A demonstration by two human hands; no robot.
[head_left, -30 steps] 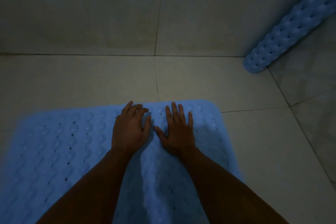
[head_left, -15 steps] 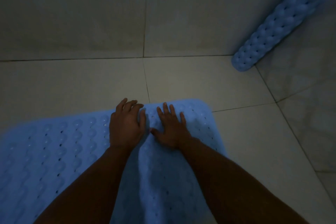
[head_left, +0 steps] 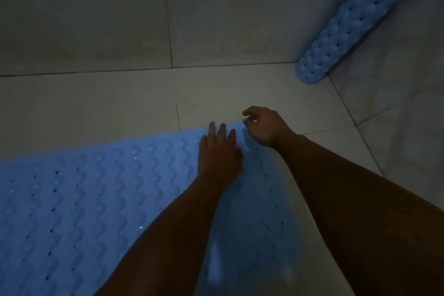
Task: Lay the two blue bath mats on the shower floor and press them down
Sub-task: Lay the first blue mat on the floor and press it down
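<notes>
The flat mat [head_left: 101,197] lies on the floor tiles [head_left: 84,108] in front of me, spreading away to my left and running under both my forearms. My left hand [head_left: 219,158] rests on it near its far right corner, fingers pointing toward the back wall [head_left: 84,14]. My right hand [head_left: 265,126] is just to the right of the left one and a little farther out, at that corner's edge. Beyond the mat comes bare tile, then the wall. Well apart — far right, in the corner — the rolled mat [head_left: 367,19] leans with its lower end on the floor, rising to the right.
</notes>
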